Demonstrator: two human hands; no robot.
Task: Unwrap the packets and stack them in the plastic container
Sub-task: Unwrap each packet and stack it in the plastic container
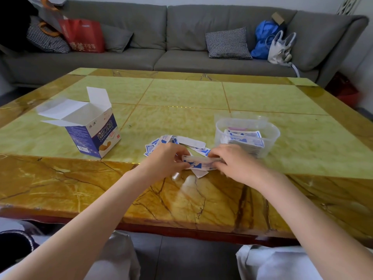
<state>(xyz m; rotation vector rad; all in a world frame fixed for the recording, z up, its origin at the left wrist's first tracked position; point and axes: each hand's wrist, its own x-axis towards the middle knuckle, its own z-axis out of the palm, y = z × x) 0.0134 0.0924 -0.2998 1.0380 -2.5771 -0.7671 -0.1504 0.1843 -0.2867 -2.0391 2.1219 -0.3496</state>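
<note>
Far to the left of the fingers stands the opened cardboard box (88, 126), flaps up, well apart from the work. The left hand (163, 158) curls its fingertips onto the left end of a packet (198, 161), pinching it; the right hand (232, 160) pinches the other end, so the packet stretches between both sets of fingers just above the table (60, 178). Exactly which fingers press is too blurred to tell.

Risk, as I judge it: pulling unevenly could tear the wrapper crookedly or let the strip slip out onto the loose pile (161, 143) lying just beyond the left fingers, mixing it with unopened ones. A peeled scrap (199, 173) lies just under the fingers and could stick or be carried along.

Just beyond the right fingers sits the plastic container (270, 138), already holding a stack of packets. Its near wall stands between the right hand and the stack, so a careless reach might nudge it. The sofa (181, 37) behind is no obstacle.
</note>
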